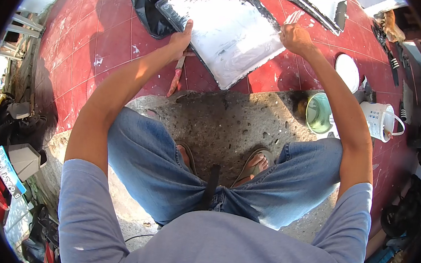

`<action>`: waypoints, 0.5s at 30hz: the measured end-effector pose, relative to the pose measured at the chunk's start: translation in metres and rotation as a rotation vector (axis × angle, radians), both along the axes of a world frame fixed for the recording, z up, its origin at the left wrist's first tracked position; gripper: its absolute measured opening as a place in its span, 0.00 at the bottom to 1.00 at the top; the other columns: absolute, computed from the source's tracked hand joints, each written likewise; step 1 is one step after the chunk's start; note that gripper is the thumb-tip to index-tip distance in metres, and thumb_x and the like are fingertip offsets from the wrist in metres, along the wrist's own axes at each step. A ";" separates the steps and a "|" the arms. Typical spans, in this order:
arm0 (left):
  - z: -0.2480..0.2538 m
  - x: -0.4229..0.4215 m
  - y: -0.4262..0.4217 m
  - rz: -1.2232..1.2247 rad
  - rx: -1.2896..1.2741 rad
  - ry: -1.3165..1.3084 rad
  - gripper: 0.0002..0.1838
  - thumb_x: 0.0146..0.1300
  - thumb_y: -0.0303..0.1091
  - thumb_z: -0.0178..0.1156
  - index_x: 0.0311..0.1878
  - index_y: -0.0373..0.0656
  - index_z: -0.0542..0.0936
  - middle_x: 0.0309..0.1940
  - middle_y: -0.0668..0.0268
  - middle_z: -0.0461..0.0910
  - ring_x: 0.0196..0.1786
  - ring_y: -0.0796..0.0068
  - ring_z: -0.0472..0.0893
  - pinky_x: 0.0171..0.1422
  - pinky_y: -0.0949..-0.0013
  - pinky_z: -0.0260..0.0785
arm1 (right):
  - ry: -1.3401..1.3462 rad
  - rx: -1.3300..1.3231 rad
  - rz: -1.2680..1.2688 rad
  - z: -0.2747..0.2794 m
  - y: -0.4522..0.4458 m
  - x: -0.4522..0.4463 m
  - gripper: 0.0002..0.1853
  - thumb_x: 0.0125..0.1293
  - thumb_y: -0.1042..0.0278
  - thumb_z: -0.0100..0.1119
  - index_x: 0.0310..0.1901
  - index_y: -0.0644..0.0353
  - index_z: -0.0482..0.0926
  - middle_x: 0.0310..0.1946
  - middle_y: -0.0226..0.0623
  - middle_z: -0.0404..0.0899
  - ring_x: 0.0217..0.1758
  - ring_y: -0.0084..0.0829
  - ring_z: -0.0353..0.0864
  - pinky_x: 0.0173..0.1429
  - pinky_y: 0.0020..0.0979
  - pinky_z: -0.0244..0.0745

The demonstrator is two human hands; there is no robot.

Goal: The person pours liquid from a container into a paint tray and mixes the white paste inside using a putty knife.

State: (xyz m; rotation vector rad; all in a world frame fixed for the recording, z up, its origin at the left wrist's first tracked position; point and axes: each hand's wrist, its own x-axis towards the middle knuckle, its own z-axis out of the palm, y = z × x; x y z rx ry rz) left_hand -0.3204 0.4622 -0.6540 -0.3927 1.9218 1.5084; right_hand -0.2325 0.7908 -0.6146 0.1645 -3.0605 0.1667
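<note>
A square tray-like panel with a dark rim, coated with wet white paint, is tilted above the red tiles. My left hand grips its left edge, the thumb on top and fingers beneath. At its right edge my right hand is closed, with white-smeared bristles or prongs showing beyond the knuckles; the tool itself is mostly hidden. Under my left hand a scraper with a red, paint-stained handle lies on the tiles.
Black plastic lies behind the panel. Another white-painted panel is at the top right. To the right are a round white lid, a greenish container and a white bucket. A raised tile edge runs before my feet.
</note>
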 end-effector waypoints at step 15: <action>-0.001 0.000 0.001 0.023 -0.026 0.016 0.38 0.55 0.66 0.47 0.45 0.32 0.72 0.40 0.58 0.75 0.37 0.65 0.78 0.39 0.57 0.76 | -0.192 -0.104 -0.078 0.008 -0.030 -0.006 0.14 0.54 0.60 0.52 0.31 0.64 0.78 0.33 0.52 0.77 0.41 0.46 0.77 0.47 0.39 0.72</action>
